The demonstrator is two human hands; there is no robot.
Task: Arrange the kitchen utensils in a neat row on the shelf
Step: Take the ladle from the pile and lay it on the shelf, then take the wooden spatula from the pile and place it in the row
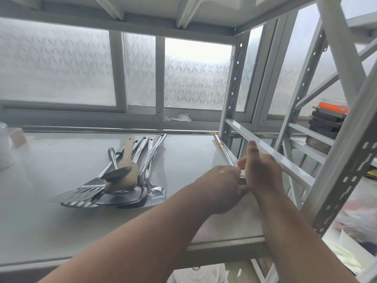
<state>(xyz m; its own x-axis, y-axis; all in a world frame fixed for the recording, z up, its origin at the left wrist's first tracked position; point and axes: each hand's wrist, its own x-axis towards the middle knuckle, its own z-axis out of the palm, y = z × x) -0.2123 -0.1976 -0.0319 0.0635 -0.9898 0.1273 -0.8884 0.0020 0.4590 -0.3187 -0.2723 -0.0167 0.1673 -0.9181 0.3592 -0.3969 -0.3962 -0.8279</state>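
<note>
**Both hands on one long utensil at the shelf's right edge**

Utensils (122, 176) lie heaped left of centre on the shelf (51, 221) — steel spatulas, a ladle and a wooden spatula (127, 164), handles toward the frosted window (61, 68). Well apart from the heap, a long metal utensil (223, 149) lies along the right edge. Left hand (222, 188) and right hand (259, 172) meet over its near end, fingers curled around it — exact grip partly hidden. Stacked dark containers (326, 123) sit on the neighbouring rack.

The utensil (224, 152) end is hidden behind both hands; the left hand (222, 184) fingers are covered by the right hand (261, 172).
</note>
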